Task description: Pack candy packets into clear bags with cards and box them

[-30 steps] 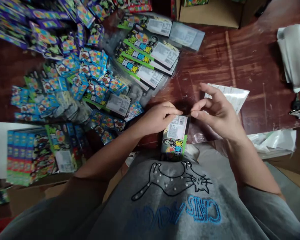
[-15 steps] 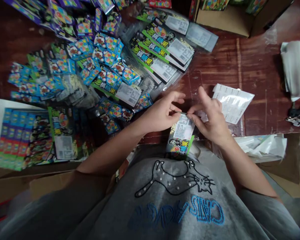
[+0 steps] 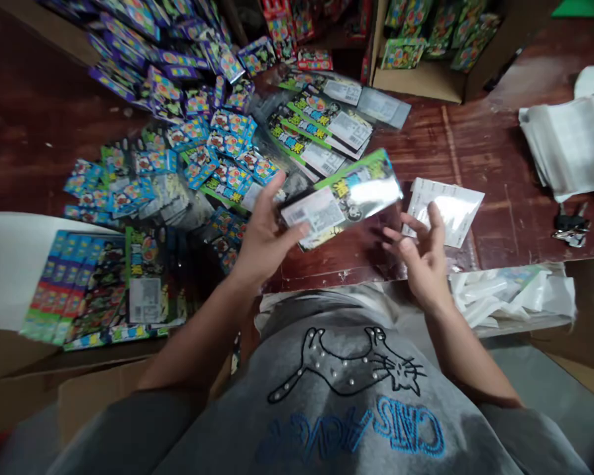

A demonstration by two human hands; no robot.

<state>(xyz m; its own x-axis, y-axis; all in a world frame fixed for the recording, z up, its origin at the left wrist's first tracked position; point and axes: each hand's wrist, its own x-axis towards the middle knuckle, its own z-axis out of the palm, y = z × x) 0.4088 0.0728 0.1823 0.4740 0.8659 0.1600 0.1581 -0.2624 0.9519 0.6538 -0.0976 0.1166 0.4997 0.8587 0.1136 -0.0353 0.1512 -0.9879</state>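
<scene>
My left hand [image 3: 267, 241] grips one end of a glossy candy bag [image 3: 344, 198], thumb on top of its white label. The bag is black and green with a clear, shiny end, and it is raised and tilted above the front of the table. To the right of the bag, my right hand [image 3: 423, 254] has its fingers spread and holds nothing. A white sticker sheet [image 3: 445, 208] lies on the table just beyond the right fingertips. Several similar flat bags [image 3: 321, 128] overlap behind the held one.
Small blue candy packs [image 3: 232, 142] and purple ones [image 3: 165, 82] are heaped at the left. A box of packed candy [image 3: 143, 277] stands front left. Behind is a cardboard box [image 3: 420, 82] with green packs. Keys [image 3: 571, 224] and a stack of white bags [image 3: 569, 145] lie right.
Both hands were pinching the bag's top edge close to my body. Now the left hand alone holds it, lifted and turned sideways; the right hand has let go and moved apart.
</scene>
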